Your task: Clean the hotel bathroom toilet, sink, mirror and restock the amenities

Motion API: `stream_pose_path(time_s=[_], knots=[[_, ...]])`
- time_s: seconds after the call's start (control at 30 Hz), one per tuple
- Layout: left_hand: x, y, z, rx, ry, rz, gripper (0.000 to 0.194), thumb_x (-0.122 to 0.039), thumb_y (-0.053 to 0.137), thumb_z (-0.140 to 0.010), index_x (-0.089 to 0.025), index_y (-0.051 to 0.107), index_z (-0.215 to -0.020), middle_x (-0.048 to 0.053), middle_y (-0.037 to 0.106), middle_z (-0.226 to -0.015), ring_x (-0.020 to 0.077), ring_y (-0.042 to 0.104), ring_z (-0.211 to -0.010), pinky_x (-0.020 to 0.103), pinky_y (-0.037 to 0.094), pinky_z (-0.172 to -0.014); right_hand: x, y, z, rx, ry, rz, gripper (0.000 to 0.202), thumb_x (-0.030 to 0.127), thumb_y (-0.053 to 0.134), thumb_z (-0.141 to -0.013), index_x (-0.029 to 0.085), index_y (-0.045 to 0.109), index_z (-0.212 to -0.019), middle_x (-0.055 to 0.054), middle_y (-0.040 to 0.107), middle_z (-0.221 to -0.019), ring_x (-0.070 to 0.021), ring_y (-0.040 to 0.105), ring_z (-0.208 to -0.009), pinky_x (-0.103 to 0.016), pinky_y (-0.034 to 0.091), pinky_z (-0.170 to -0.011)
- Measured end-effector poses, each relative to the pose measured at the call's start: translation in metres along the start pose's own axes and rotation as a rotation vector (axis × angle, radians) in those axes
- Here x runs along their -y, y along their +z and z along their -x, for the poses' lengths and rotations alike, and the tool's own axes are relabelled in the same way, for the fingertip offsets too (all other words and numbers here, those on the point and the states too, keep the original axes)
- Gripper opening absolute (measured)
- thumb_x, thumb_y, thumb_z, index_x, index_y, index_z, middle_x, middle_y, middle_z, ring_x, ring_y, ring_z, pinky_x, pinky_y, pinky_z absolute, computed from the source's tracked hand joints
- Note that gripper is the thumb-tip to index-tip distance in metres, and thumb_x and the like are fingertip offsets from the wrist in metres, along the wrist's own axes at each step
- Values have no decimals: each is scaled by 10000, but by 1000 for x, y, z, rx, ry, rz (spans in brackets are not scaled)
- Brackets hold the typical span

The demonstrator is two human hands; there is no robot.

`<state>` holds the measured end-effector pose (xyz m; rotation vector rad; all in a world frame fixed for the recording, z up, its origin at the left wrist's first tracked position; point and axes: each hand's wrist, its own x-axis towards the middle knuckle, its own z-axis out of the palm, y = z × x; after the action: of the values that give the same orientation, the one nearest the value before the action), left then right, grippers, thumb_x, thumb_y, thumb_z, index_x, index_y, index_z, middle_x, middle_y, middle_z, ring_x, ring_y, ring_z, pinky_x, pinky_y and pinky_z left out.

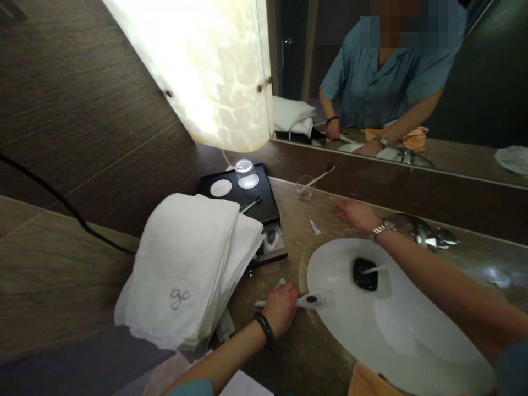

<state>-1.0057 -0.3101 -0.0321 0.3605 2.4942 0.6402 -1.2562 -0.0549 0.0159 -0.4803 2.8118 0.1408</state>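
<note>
My left hand (281, 311), with a dark bangle at its wrist, is wrapped round a white electric toothbrush (309, 301) with a dark oval button and a clear end. The toothbrush lies crosswise over the counter, its clear end at the basin's rim. My right hand (357, 214) reaches across the basin to the back of the counter, its fingers stretched leftward and nothing visible in them. Left of it stands a clear glass (306, 187) holding a toothbrush (317, 179). A small white tube (315, 227) lies in front of that glass.
Folded white towels (185, 269) are stacked at left, against a black tray (266, 203) with an upturned glass (245, 168) and another toothbrush (251, 204). The white basin (396, 324) has a black drain (366, 274). Behind it is a chrome faucet (427, 236); an orange cloth (369, 382) lies at front.
</note>
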Motion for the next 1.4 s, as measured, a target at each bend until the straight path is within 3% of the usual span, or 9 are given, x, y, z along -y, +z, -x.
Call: stream_pose_path(time_s=[0.1, 0.23, 0.4, 0.57, 0.83, 0.97, 1.1, 1.2, 1.4], knots=[[4, -39, -6, -182, -19, 122, 182, -103, 517, -857, -178, 587, -1008, 128, 654, -1131, 243, 654, -1019, 349, 522, -906, 53, 21, 0, 20, -94, -183, 306, 390, 580, -990, 176, 682, -1184, -178, 675, -1234, -318, 669, -1090, -352, 506, -831], [27, -147, -34, -560, -172, 104, 310, -116, 439, -944, -156, 498, -1246, 131, 684, -1143, 235, 662, -1053, 335, 511, -926, 92, 35, -8, 43, -122, -337, 209, 175, 597, -920, 106, 687, -1095, -203, 699, -1168, -303, 677, -1050, -356, 499, -857], [62, -239, -87, -540, -425, -229, 201, -230, 538, -969, -169, 621, -1142, 159, 712, -1202, 292, 662, -1157, 358, 489, -970, 80, 41, 19, 119, -133, -774, 238, 281, 506, -925, 149, 668, -1041, -67, 716, -857, -164, 665, -754, -244, 497, -637], [70, -231, -121, -495, -504, -214, 146, -236, 661, -892, -162, 653, -1017, 184, 750, -1076, 299, 697, -1097, 354, 497, -933, 84, 55, 65, 239, -40, -1513, 412, 613, 478, -838, 205, 525, -871, -39, 657, -769, -155, 605, -602, -238, 463, -460], [48, -238, -110, -598, -483, -194, 97, -163, 602, -898, -152, 632, -989, 193, 727, -1091, 299, 691, -1089, 358, 500, -932, 152, 29, 7, 17, -237, -623, 365, 209, 582, -895, 212, 699, -1240, -119, 742, -1152, -262, 684, -1076, -329, 512, -901], [47, -242, -65, -797, -367, -76, 114, -215, 507, -981, -155, 586, -1038, 138, 696, -1091, 241, 660, -1066, 323, 504, -911, 171, 27, -3, 18, -283, -422, 300, 207, 516, -938, 142, 761, -1099, -191, 716, -1171, -318, 668, -1075, -372, 498, -876], [39, -236, -10, -1109, -49, 690, 179, -328, 534, -984, -189, 542, -871, -32, 515, -666, 107, 509, -572, 202, 418, -529, 162, 35, 12, 22, -324, -314, 334, 237, 450, -988, 129, 756, -1069, -202, 692, -1160, -313, 656, -1029, -375, 487, -844], [22, -222, 30, -1085, 86, 1169, 293, -434, 679, -886, -189, 537, -811, -69, 447, -605, 69, 420, -476, 168, 308, -404, 142, 46, 41, 46, -351, -269, 301, 228, 463, -990, 128, 741, -1052, -187, 680, -1132, -291, 655, -993, -362, 488, -828], [7, -127, 121, -1006, -207, 1581, 541, -513, 908, -589, -158, 598, -855, -21, 640, -809, 113, 668, -730, 183, 550, -571, 143, 74, 131, 20, -524, -626, 142, 159, 565, -944, 149, 706, -921, -107, 652, -1083, -190, 646, -948, -289, 502, -878]])
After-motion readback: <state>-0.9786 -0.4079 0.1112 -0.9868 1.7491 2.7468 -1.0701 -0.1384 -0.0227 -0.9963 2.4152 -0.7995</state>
